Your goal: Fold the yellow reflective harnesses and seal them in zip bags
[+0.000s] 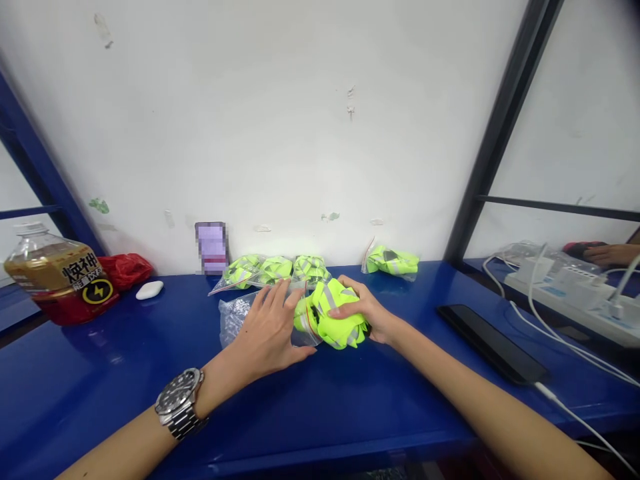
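Observation:
My right hand [373, 312] is wrapped round a crumpled neon-yellow reflective safety vest [340, 320] with grey stripes. The bundle's left end sits at the red-lined mouth of a clear zip bag [233, 320], partly inside it. Over the bag, my left hand [270, 327] has its thumb and fingers spread apart, close to the bag's mouth; whether the fingertips touch the plastic I cannot tell. Behind my hands, several similar bagged vests [276, 268] lie in a row against the wall. Another bagged vest [395, 261] rests apart, farther right.
On the blue tabletop [300, 413], a large drink bottle [60, 273], a red plastic bag [127, 269] and a white earbud case [149, 290] stand left. A phone [212, 247] leans on the wall. Right are a charging phone [493, 343] and a power strip [565, 287] with cables.

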A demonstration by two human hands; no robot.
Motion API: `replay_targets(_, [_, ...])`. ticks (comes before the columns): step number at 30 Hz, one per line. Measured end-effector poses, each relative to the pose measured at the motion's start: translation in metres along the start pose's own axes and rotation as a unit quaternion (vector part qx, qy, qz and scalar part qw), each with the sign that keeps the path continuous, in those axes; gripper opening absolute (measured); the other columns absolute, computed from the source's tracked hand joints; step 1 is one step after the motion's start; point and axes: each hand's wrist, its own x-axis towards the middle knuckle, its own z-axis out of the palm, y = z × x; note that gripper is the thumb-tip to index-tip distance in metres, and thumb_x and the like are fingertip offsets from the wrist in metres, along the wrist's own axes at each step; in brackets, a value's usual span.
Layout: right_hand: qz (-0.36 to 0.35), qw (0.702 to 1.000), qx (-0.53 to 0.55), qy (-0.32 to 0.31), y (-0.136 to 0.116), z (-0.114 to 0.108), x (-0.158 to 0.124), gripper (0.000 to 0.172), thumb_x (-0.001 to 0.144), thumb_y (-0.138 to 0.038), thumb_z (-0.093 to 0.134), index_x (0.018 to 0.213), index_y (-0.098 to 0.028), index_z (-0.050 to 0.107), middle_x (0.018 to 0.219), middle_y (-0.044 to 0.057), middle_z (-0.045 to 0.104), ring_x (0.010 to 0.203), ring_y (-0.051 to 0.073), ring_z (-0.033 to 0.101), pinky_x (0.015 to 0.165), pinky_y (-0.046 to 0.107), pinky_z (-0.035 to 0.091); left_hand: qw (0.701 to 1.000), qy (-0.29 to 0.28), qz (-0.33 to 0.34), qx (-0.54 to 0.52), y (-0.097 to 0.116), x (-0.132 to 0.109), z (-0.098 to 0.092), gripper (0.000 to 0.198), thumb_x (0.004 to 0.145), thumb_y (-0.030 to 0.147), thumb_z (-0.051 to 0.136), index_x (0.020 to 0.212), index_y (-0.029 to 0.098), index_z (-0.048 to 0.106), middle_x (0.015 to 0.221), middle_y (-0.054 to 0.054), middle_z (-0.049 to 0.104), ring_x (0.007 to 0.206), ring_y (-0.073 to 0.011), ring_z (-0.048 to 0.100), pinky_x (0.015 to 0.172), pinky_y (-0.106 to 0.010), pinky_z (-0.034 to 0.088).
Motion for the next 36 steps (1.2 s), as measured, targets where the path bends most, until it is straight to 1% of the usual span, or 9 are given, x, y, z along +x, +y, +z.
replay_targets(7, [-0.008,0.998,-0.061,-0.028,0.0,0.003,-0.001,0.046,0.05,-0.021,0.085,0.087,-0.021,0.058,0.079,-0.003,0.065,0.072,0.018,0.063,0.064,0.03,0.053,0.995,-0.057,-0.009,-0.085,0.005,0.013,0.001,0.117,0.058,0.042,0.073,0.147,0.013,0.003,0.14,-0.022,0.044,0.119,-0.0363,0.051,0.101,-0.053,0.04])
replay_targets(13, [-0.031,0.986,-0.165,0.025,0.005,0.004,0.003,0.046,0.049,-0.025,0.086,0.088,-0.02,0.061,0.079,-0.002,0.065,0.073,0.019,0.062,0.063,0.029,0.05,0.996,-0.009,0.013,-0.083,0.009,0.012,0.011,0.115,0.061,0.032,0.068,0.147,0.012,-0.006,0.142,-0.024,0.038,0.113,-0.0351,0.054,0.097,-0.053,0.041])
replay_targets(17, [-0.037,0.978,-0.202,-0.027,0.003,0.004,0.003,0.041,0.051,-0.025,0.086,0.085,-0.018,0.066,0.078,-0.001,0.065,0.071,0.018,0.06,0.063,0.029,0.049,0.995,-0.007,0.033,-0.098,0.011,0.01,0.017,0.123,0.058,0.029,0.071,0.146,0.012,-0.013,0.145,-0.028,0.031,0.114,-0.0371,0.054,0.096,-0.053,0.043])
replay_targets(21, [-0.041,0.969,-0.235,-0.062,0.002,0.004,0.001,0.031,0.055,-0.027,0.084,0.08,-0.017,0.066,0.073,-0.002,0.063,0.064,0.015,0.057,0.058,0.026,0.047,0.989,-0.055,0.015,-0.133,0.013,0.011,0.015,0.128,0.058,0.028,0.073,0.144,0.01,-0.02,0.143,-0.028,0.034,0.108,-0.0338,0.058,0.09,-0.046,0.048])
replay_targets(23, [-0.044,0.968,-0.242,-0.053,0.003,0.004,0.001,0.029,0.058,-0.028,0.082,0.08,-0.017,0.067,0.072,-0.001,0.064,0.063,0.015,0.057,0.057,0.026,0.047,0.991,-0.06,-0.002,-0.118,0.013,0.011,0.011,0.125,0.058,0.029,0.072,0.146,0.008,-0.015,0.138,-0.026,0.041,0.112,-0.0348,0.056,0.092,-0.045,0.047])
replay_targets(26, [-0.028,0.975,-0.22,-0.018,0.006,0.006,0.001,0.031,0.06,-0.031,0.081,0.083,-0.015,0.068,0.073,0.0,0.066,0.063,0.015,0.059,0.058,0.026,0.049,0.995,-0.064,-0.048,-0.055,0.012,0.011,0.005,0.115,0.059,0.04,0.071,0.147,0.006,0.006,0.128,-0.023,0.052,0.113,-0.0389,0.053,0.098,-0.053,0.039])
replay_targets(30, [0.0,0.979,-0.204,0.024,0.008,0.011,0.001,0.027,0.061,-0.029,0.079,0.08,-0.013,0.069,0.072,0.002,0.066,0.061,0.014,0.059,0.055,0.024,0.048,0.975,-0.158,-0.134,-0.084,0.01,0.01,0.004,0.078,0.059,0.057,0.068,0.119,0.012,0.048,0.101,-0.015,0.063,0.095,-0.0359,0.06,0.081,-0.047,0.048])
replay_targets(33, [0.012,0.975,-0.221,0.023,0.006,0.012,0.002,0.02,0.06,-0.025,0.078,0.072,-0.012,0.069,0.064,0.0,0.063,0.055,0.012,0.055,0.05,0.022,0.044,0.965,-0.174,-0.156,-0.115,0.01,0.009,0.009,0.055,0.057,0.051,0.07,0.096,0.017,0.052,0.092,-0.009,0.061,0.086,-0.0306,0.061,0.071,-0.039,0.047])
replay_targets(36, [0.064,0.971,-0.23,0.005,0.002,0.011,0.003,0.017,0.059,-0.024,0.077,0.063,-0.012,0.066,0.059,0.0,0.061,0.052,0.012,0.054,0.047,0.022,0.043,0.965,-0.161,-0.145,-0.149,0.013,0.007,0.017,0.056,0.053,0.045,0.072,0.097,0.018,0.05,0.09,-0.006,0.059,0.083,-0.0277,0.058,0.069,-0.037,0.046])
